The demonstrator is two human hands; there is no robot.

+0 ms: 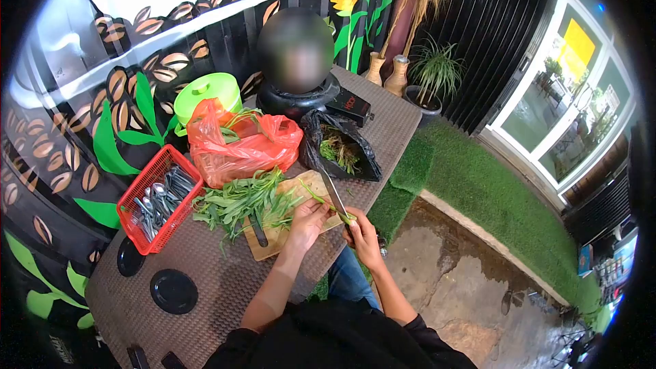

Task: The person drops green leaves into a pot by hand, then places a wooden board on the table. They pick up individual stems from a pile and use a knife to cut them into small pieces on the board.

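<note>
Left hand: the left hand (309, 222) lay on the near right part of the cutting board, fingers curled down over a green stem (316, 197), pinning it flat.
Right hand: the right hand (361, 234) sat just off the board's right edge, fingers wrapped shut around the handle of a knife (335, 198); the long, narrow blade pointed far and a bit left, right over the stem.
Greens: a loose, floppy pile of leafy greens (239, 205) with thin stalks and pointy leaves sprawled across the left half of the board, spilling onto the table.
Board: the cutting board (273, 240) was pale wood, a flat rectangle, set at an angle near the table's right edge. A small dark tool lay on it under the greens; couldn't tell what it was.
Bags: a crinkly orange plastic bag (239, 145) sat just beyond the board with more greens poking out, and a shiny black bag (342, 147) of scraps stood to its right.
Basket: a red plastic mesh basket (137, 195) full of metal cutlery was left of the greens, with a lime-green lidded container (205, 90) beyond it.
Surface: the table (225, 287) had a brown woven texture, with round black discs on the near left.
Room: black wall painted with coffee beans and green leaves on the left; fake grass and wet stone paving on the right, glass doors further off.
</note>
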